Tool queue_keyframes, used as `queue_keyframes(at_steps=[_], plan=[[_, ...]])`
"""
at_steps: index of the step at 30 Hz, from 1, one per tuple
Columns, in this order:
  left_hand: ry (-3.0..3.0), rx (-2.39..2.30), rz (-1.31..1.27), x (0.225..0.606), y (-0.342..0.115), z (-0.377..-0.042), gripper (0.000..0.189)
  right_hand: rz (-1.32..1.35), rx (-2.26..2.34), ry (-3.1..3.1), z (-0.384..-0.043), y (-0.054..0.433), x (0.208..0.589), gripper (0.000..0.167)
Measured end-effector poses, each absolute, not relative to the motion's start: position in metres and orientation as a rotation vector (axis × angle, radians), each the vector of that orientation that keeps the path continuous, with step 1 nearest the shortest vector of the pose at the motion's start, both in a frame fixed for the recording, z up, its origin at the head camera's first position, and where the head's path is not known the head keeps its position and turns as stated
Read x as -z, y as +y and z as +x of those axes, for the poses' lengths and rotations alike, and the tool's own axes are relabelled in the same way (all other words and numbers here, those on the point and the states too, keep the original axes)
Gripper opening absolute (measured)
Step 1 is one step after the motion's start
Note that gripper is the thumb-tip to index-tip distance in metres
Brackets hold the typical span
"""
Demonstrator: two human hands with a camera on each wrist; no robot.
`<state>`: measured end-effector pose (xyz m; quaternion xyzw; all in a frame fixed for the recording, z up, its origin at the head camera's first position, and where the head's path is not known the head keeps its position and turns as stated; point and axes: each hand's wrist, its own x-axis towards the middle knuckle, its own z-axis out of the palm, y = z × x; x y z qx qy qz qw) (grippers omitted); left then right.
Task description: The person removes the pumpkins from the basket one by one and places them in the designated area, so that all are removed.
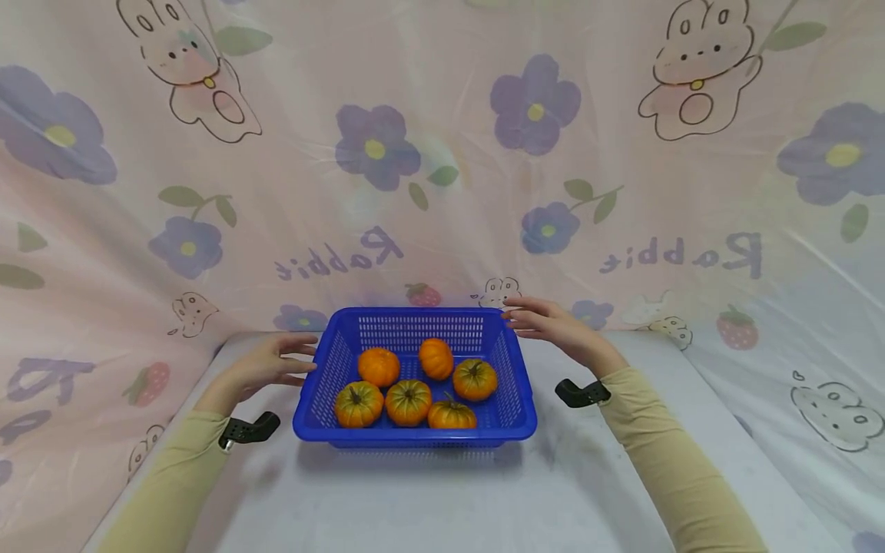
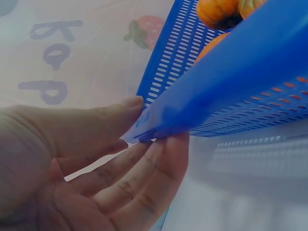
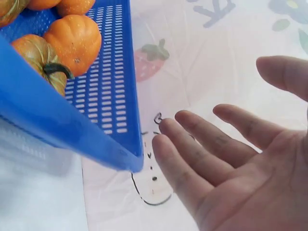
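Pinching the rim of the blue basket (image 1: pixel 415 435) with my left fingers (image 2: pixel 159 185), thumb on one side and the others beneath, I have a narrow hold there. My right fingers (image 3: pixel 193 151) are spread wide and hold nothing, just beside the basket's far corner, with a gap between them and the rim. The basket stands on the desk (image 1: pixel 415 507) between my left and right fingers, and six small pumpkins (image 1: pixel 409 402) lie inside it. Beyond my fingers hangs a printed cloth (image 1: pixel 456 238). I judge the step in hand to be handling the basket by its rim; whether the right fingers are arriving or leaving, I cannot tell. For an even hold, the next move calls for bringing them in onto that rim.
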<state>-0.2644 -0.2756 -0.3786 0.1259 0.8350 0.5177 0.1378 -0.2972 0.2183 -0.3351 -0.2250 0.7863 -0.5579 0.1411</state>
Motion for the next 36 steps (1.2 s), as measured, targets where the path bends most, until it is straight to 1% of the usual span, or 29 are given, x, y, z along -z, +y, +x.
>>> queue_keyframes(at_steps=[6,13,22,29,36], plan=[[2.423,-1.494,0.393,0.379,-0.274,-0.265,0.062,-0.679,1.573,2.240,-0.298,0.204,0.338,0.047],[2.423,-1.503,0.374,0.382,-0.274,-0.267,0.062,-0.702,1.499,2.227,-0.297,0.186,0.344,0.048],[2.404,-1.513,0.376,0.382,-0.274,-0.267,0.062,-0.651,1.359,2.260,-0.299,0.169,0.353,0.046],[2.398,-1.516,0.376,0.382,-0.274,-0.268,0.060,-0.611,1.324,2.291,-0.302,0.159,0.358,0.048],[2.401,-1.502,0.348,0.382,-0.275,-0.270,0.063,-0.617,1.272,2.295,-0.303,0.156,0.364,0.046]])
